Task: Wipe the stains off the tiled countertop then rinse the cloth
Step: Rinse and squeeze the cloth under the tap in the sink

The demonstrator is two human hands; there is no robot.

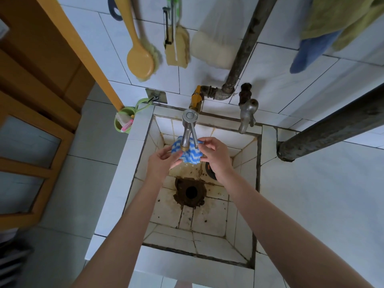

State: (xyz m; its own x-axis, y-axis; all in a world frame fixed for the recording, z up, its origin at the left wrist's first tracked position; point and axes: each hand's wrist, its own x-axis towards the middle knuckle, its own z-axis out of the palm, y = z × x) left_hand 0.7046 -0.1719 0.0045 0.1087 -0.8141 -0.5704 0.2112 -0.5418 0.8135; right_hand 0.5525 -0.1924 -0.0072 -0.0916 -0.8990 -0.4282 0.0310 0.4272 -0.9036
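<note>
Blue-white striped cloth (192,157) is held bunched under the tap (188,129), above the tiled sink (126,163). It's pinched at its L edge by the left hand (161,162) and gripped at its R edge by the right hand (216,154). Basin walls stand well apart from both hands; drain (191,192) lies open below. Cloth top is hidden by spout; water flow can't be made out.

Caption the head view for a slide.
Left hand and right hand hold a blue-and-white cloth under the tap over a stained tiled sink.
</note>
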